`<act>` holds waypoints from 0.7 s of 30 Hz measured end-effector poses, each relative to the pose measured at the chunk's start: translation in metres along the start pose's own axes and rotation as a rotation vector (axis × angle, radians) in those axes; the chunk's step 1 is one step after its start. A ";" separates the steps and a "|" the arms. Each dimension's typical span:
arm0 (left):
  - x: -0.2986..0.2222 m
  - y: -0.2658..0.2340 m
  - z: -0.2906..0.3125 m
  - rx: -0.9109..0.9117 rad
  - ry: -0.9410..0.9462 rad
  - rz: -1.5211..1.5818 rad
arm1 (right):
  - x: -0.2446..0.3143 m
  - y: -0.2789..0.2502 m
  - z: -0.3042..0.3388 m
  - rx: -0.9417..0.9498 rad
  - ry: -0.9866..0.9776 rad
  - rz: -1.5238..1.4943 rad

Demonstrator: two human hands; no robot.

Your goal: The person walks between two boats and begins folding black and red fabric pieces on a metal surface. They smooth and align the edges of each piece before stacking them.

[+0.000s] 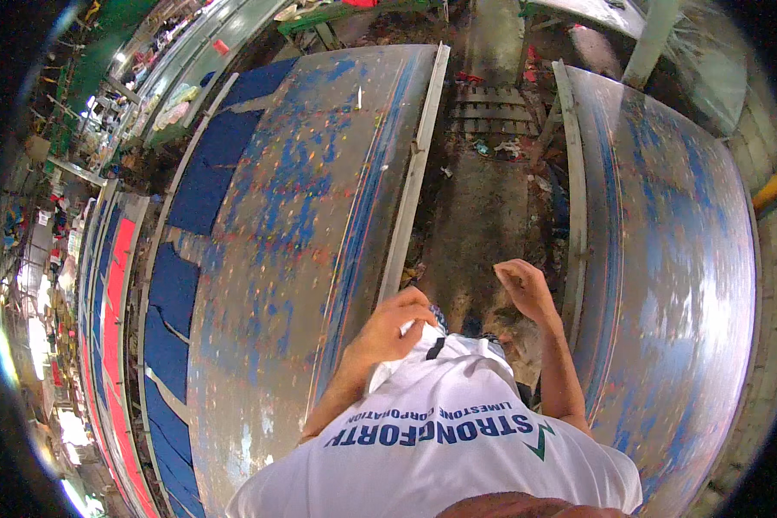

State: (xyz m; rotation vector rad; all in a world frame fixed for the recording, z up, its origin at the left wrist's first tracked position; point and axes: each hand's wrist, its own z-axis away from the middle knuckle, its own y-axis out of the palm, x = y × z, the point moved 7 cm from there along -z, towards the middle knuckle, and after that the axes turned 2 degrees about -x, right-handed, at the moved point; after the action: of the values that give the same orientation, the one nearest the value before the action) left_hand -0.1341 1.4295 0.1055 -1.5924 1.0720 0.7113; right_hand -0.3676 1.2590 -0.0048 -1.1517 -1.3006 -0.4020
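Between two paint-flecked tables [302, 198], the left hand [395, 324] grips the white shirt [440, 432].

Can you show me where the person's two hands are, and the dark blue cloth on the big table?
left hand [397, 321], head view, on the back of the hand at the white shirt.
right hand [525, 289], head view, on the curled hand's middle.
dark blue cloth [216, 168], head view, on the flat middle of the cloth.
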 end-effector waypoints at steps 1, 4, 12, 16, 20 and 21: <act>0.014 -0.007 -0.029 -0.049 0.007 -0.005 | -0.001 -0.002 -0.031 0.034 -0.057 0.013; 0.065 -0.025 -0.106 -0.107 0.003 0.032 | -0.010 0.001 -0.109 0.155 -0.039 -0.096; 0.212 -0.080 -0.331 -0.103 0.065 0.159 | -0.047 -0.022 -0.342 0.267 -0.022 0.046; 0.252 -0.127 -0.458 -0.034 0.117 0.229 | -0.049 -0.037 -0.458 0.300 -0.082 0.158; 0.288 -0.159 -0.551 -0.062 0.126 0.137 | -0.073 -0.049 -0.555 0.378 -0.090 0.250; 0.301 -0.165 -0.568 -0.065 0.077 0.146 | -0.085 -0.049 -0.578 0.412 -0.017 0.210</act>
State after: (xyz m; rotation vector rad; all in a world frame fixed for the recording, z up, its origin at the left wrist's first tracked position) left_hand 0.1021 0.8098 0.0779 -1.6196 1.2430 0.7944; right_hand -0.1212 0.7278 0.0272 -0.9288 -1.1930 0.0322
